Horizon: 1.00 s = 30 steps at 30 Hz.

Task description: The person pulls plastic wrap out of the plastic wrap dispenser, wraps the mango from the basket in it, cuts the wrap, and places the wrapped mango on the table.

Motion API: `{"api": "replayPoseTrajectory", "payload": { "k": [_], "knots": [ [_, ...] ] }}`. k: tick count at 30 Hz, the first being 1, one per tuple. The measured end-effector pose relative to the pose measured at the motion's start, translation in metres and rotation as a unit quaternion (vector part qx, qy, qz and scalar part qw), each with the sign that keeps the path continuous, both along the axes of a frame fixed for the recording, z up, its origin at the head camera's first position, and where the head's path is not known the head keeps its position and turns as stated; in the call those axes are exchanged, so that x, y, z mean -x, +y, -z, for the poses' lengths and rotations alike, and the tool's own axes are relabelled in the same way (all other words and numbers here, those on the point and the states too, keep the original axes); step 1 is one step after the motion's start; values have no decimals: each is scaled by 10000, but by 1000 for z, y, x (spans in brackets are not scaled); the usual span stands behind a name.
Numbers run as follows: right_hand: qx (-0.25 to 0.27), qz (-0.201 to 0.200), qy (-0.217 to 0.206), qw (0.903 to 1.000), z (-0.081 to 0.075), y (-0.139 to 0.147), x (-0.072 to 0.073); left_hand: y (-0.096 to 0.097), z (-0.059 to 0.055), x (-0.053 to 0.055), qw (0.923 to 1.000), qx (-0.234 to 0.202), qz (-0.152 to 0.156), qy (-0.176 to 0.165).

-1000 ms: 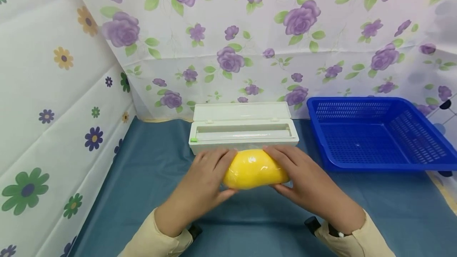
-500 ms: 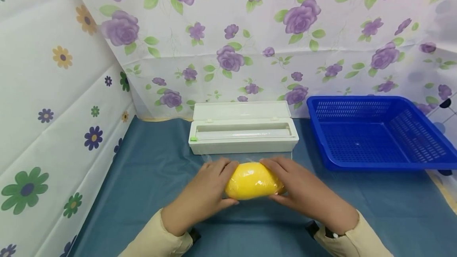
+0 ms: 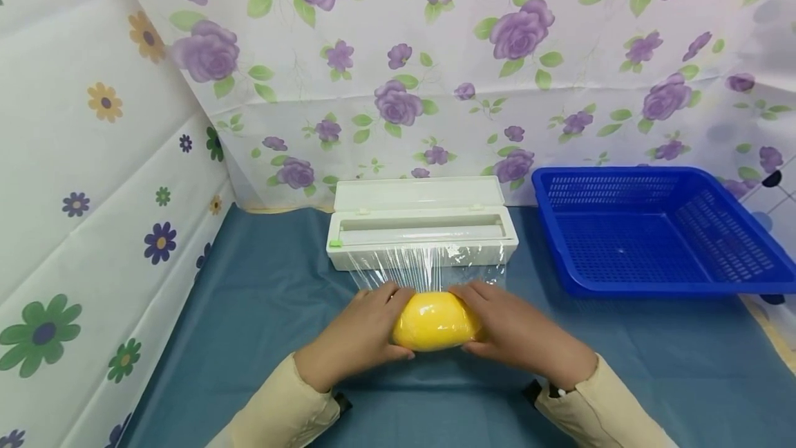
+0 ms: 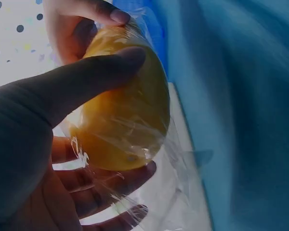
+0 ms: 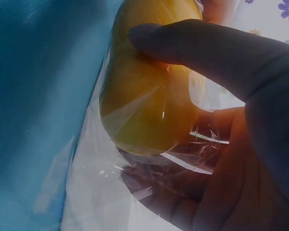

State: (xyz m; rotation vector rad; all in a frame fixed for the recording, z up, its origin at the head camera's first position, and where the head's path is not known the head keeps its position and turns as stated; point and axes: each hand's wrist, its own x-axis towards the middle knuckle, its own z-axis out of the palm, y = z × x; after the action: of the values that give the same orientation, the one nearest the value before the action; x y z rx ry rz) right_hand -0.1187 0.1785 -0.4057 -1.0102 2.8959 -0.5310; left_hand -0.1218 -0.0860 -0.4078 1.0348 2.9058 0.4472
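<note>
A smooth yellow mango wrapped in clear cling film sits between both hands, in front of a white film dispenser. From the dispenser's front edge, cling film stretches in taut creases down to the fruit. My left hand grips one end, its thumb across the near side and its fingers beneath the film in the left wrist view. At the other end, my right hand holds the mango the same way. Loose film hangs about the fingers in the right wrist view.
The dispenser's lid stands raised at the back, with the white roll lying inside. A blue plastic basket stands to the right on the dark blue tablecloth. Flowered sheets hang behind and to the left.
Both hands have drawn the mango toward the body, away from the dispenser, and brought it lower. The film between fruit and dispenser now shows stretched tight.
</note>
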Motion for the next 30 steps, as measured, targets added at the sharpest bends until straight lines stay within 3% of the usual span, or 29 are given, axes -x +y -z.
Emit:
{"api": "replayPoseTrajectory", "payload": {
  "k": [5,10,16,24,30],
  "knots": [
    [0,90,-263,9996,7,0,4,-2,11,9,9996,-103,-11,-273],
    [51,170,-498,9986,14,1,9,-3,14,12,9988,-226,-5,-425],
    [105,100,-508,9986,20,4,16,-4,19,18,9966,-370,-26,-732],
    [309,138,-492,9982,27,7,24,-8,28,30,9813,-956,-270,-1647],
    [159,316,-674,9971,32,10,28,-9,32,36,9774,-1097,-301,-1784]
  ]
}}
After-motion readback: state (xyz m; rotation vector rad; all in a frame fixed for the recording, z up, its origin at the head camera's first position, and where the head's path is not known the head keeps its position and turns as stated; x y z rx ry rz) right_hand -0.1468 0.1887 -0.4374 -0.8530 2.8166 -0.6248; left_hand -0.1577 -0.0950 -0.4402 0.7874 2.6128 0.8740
